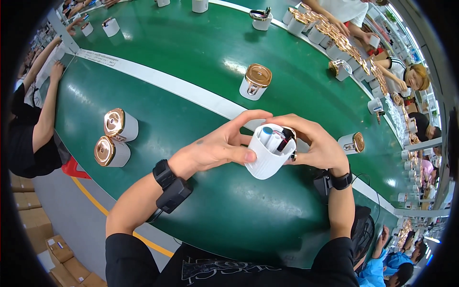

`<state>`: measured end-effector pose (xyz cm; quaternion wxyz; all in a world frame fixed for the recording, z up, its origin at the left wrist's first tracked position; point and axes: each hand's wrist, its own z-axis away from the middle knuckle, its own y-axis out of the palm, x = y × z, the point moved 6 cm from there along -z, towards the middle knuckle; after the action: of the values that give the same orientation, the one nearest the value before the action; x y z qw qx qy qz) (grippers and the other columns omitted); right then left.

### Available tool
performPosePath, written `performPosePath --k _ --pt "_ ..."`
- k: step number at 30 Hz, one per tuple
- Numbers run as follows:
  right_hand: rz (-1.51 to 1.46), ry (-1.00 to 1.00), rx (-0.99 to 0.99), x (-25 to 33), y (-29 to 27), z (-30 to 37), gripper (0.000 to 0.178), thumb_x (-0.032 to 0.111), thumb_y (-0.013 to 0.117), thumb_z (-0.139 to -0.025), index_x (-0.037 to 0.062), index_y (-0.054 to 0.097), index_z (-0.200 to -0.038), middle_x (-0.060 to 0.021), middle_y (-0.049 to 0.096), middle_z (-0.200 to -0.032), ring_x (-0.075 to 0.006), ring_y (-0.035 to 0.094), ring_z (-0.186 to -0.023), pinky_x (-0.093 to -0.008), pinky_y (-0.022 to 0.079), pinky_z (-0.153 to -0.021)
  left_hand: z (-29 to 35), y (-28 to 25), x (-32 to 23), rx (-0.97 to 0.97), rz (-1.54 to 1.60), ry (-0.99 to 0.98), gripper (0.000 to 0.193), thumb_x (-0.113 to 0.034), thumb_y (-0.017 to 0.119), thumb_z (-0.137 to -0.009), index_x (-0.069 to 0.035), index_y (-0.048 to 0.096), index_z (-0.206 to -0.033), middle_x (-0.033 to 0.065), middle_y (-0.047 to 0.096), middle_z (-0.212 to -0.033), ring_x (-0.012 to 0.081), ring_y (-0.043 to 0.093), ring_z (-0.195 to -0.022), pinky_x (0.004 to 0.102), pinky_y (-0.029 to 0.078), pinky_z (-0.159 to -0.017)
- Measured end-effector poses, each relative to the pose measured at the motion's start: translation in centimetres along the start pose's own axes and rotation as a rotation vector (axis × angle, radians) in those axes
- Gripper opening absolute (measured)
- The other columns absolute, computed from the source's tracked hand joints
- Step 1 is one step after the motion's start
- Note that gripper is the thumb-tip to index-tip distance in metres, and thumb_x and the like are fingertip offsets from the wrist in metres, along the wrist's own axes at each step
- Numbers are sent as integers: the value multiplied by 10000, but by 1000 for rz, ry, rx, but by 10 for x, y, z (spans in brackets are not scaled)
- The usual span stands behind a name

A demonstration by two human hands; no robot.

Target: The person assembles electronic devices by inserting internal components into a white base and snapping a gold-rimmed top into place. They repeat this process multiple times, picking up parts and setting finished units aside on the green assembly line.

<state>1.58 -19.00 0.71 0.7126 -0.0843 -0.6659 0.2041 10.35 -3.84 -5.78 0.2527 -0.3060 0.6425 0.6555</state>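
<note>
Between both hands, above the green work surface, I hold a white ribbed housing [266, 165] tilted with its open end up toward me. Inside it show a blue-ended cylinder [266, 130], white parts and thin dark and red wires. My left hand [215, 146] is closed on the housing's left side, thumb pressed on the front wall. On its other side my right hand [315, 143] curls around the right and far edge. A gold-coloured bit shows by the right fingers; most of it is hidden. Beyond my hands stands a white unit with a gold lid [258, 75].
Two gold-lidded units [111, 151] rest at left, and another unit [352, 143] lies right of my right hand. A white strip [167, 85] divides the green table. Many units [330, 38] line the far right edge, where people work. A person's arm [45, 115] is at left.
</note>
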Motion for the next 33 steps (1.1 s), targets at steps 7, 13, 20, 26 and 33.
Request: performPosePath --k 7,13,20,26,33 --pt "-41 -64 -89 -2 -20 3 695 299 893 -782 27 615 -1358 -110 633 -1313 -220 618 -1193 -356 494 -1023 -2 -1 3 -13 -140 -124 1009 -123 888 -761 -87 303 -1582 110 583 -1407 245 559 -1341 389 432 -1129" --pt "-109 10 -128 -7 -17 2 594 477 788 -862 31 658 -1232 -97 669 -1190 -180 640 -1082 -340 514 -956 -2 8 -6 -53 -862 24 932 -142 887 -763 -49 367 -1530 111 643 -1317 253 612 -1259 386 460 -1075" --pt "321 137 -186 -18 -19 0 587 594 634 -959 26 627 -1106 -47 664 -923 -116 624 -754 -274 524 -670 6 4 -8 -354 -1195 354 697 -217 876 -749 -70 535 -1339 158 655 -1234 363 626 -1093 443 487 -976" --pt "-6 260 -197 -30 -16 0 635 634 444 -1040 18 588 -1102 -58 652 -861 -92 560 -576 -245 453 -500 6 19 -21 -287 -1585 547 702 -197 882 -740 -79 545 -1344 141 656 -1264 357 623 -1122 438 517 -945" --pt "-296 144 -14 -27 -3 0 668 656 413 -1044 16 525 -1200 -57 596 -791 -103 548 -524 -243 431 -472 8 14 -18 -323 -1489 539 683 -195 853 -787 -71 504 -1361 176 654 -1250 385 620 -1134 458 509 -965"
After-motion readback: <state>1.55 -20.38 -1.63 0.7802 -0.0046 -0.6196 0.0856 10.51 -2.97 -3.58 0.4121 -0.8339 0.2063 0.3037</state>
